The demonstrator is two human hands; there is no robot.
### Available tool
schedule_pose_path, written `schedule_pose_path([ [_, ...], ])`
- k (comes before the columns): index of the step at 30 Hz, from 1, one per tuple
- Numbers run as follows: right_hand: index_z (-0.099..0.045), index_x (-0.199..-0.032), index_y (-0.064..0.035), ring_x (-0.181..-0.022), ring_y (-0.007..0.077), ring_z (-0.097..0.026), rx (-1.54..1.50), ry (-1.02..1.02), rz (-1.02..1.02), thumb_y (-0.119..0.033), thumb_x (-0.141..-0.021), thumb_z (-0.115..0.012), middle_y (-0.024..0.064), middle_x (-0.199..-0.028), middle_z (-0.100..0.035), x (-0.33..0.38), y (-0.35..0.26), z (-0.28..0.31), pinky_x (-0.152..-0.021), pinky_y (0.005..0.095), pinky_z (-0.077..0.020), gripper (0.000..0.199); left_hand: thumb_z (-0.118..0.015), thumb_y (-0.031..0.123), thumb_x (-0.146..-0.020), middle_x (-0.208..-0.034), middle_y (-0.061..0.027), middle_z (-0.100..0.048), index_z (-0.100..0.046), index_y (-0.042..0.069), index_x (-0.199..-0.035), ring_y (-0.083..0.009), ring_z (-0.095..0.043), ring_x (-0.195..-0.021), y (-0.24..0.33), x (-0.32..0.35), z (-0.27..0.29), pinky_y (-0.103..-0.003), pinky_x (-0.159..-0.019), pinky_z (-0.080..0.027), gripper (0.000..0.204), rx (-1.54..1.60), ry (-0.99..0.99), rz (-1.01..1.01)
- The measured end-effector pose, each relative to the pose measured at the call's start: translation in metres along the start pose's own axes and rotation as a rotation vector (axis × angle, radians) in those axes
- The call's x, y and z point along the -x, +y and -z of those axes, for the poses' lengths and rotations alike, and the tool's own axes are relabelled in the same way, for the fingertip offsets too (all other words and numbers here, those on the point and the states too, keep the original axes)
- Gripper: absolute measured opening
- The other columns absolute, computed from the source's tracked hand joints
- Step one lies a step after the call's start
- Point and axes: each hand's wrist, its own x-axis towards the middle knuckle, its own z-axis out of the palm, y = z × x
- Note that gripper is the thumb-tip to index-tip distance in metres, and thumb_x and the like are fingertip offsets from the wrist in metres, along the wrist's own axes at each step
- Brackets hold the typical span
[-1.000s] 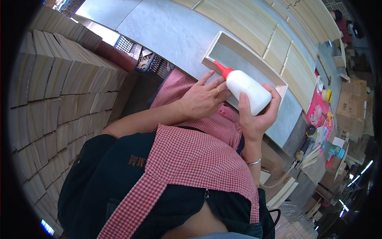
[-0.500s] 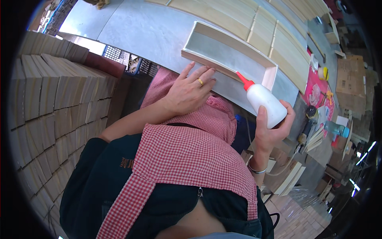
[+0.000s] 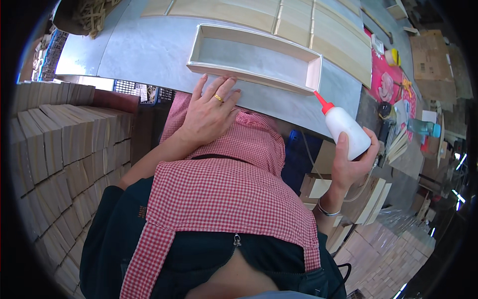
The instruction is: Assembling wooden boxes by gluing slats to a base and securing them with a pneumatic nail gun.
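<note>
A long rectangular frame of thin pale wood (image 3: 259, 82) stands on the grey tabletop, and the table surface shows through its middle. My left hand (image 3: 211, 112) rests at the table's near edge, fingers spread, fingertips at the frame's near side toward its left end. In my right hand (image 3: 353, 159) is a white glue bottle (image 3: 346, 132) with a red pointed nozzle. The bottle is tilted up and to the left, its tip at the near right corner of the frame. Whether glue is coming out is too small to tell.
Flat pale wooden panels (image 3: 244, 17) lie beyond the frame. Stacked wood pieces (image 3: 50, 134) fill the left side. A cardboard box (image 3: 433, 55), a clear plastic bottle (image 3: 423, 127) and yellow tape (image 3: 392, 57) are at the right. Blue crates show under the table.
The glue bottle's tip has gone from midway along the frame's near side to its right corner. The whole view has shifted, so the frame appears further left. My left hand stays beside it.
</note>
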Motion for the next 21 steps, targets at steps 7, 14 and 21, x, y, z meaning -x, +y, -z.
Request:
schedule_pose_path([
  [7, -0.052, -0.126, -0.0024, -0.102, 0.0269, -0.060, -0.139, 0.138, -0.164, -0.014, -0.083, -0.078, 0.0161, -0.119, -0.059, -0.015, 0.033, -0.007, -0.090, 0.0374, -0.0513, 0.051, -0.068, 0.024, -0.090, -0.146, -0.0137, -0.051, -0.066, 0.006, -0.123, -0.0306, -0.047, -0.138, 0.002, -0.005, 0.003, -0.057, -0.121, -0.023, 0.037, 0.002, -0.054, 0.023],
  [14, -0.046, -0.105, -0.0065, -0.090, 0.0229, -0.054, -0.099, 0.405, -0.179, -0.020, -0.082, -0.078, 0.0119, -0.105, -0.052, -0.125, 0.115, -0.030, -0.085, 0.0370, -0.0496, 0.042, -0.068, 0.022, -0.091, -0.153, -0.0171, -0.043, -0.064, 0.005, -0.126, -0.0360, -0.038, -0.145, 0.005, 0.000, 0.020, -0.059, -0.124, -0.020, 0.039, 0.018, -0.202, 0.045],
  [21, -0.050, -0.112, -0.0039, -0.088, 0.0323, -0.064, 0.254, 0.284, -0.111, -0.030, -0.079, -0.082, 0.0151, -0.100, -0.060, -0.280, 0.220, -0.055, -0.079, 0.0427, -0.0552, 0.053, -0.070, 0.019, -0.090, -0.152, -0.0171, -0.046, -0.064, 0.006, -0.128, -0.0388, -0.040, -0.144, 0.011, 0.002, 0.022, -0.058, -0.121, -0.028, 0.040, 0.071, -0.229, 0.086],
])
